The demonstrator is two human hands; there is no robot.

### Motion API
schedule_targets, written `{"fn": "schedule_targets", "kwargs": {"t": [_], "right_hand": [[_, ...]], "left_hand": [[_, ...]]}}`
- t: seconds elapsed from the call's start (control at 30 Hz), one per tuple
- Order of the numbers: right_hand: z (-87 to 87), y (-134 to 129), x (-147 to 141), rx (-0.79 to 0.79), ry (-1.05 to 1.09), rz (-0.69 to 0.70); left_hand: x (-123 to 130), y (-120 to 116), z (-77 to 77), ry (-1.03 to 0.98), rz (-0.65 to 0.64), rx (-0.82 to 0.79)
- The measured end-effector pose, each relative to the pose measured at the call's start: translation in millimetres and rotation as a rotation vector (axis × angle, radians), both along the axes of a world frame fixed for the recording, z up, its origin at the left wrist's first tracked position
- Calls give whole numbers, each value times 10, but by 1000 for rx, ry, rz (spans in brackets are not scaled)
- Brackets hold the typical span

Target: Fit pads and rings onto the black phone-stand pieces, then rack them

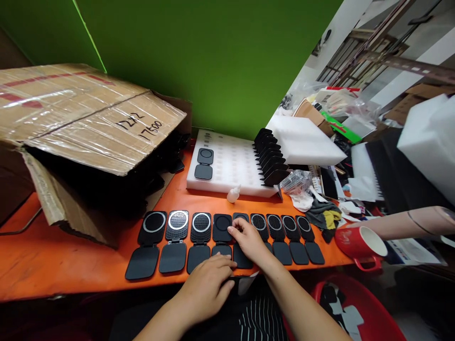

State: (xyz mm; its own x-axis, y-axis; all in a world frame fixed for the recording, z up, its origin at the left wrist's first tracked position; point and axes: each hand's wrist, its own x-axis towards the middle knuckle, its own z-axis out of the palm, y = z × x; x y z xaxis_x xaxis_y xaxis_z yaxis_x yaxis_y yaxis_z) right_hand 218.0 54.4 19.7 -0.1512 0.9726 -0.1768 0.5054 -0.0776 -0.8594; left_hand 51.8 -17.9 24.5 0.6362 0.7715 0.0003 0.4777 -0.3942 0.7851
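Observation:
A row of hinged black two-panel pads, like folding wireless chargers, lies open on the orange tabletop. My left hand (209,283) is palm down with its fingers stretched over the lower panel of one folding pad (222,222) near the row's middle. At the right edge of that pad's upper panel, the thumb and index finger of my right hand (249,240) are pinched together. This upper panel is plain dark with a faint ring. Several neighbours, such as the leftmost pad (142,263), show a pale ring over a grid. My right hand partly covers the adjoining pad (242,258).
Behind the row stands a white foam block (231,187) bearing one open pad and several upright black panels (272,163). A small squeeze bottle (233,194) sits before it. At left is an open cardboard box (106,123); at right, a red mug (360,244) and a red bin (373,303).

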Motion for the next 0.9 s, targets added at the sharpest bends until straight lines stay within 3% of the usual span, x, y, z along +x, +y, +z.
{"fn": "schedule_targets", "kwargs": {"t": [0.9], "right_hand": [[63, 27, -71, -1, -129, -2]], "left_hand": [[4, 6, -21, 24, -4, 6]]}}
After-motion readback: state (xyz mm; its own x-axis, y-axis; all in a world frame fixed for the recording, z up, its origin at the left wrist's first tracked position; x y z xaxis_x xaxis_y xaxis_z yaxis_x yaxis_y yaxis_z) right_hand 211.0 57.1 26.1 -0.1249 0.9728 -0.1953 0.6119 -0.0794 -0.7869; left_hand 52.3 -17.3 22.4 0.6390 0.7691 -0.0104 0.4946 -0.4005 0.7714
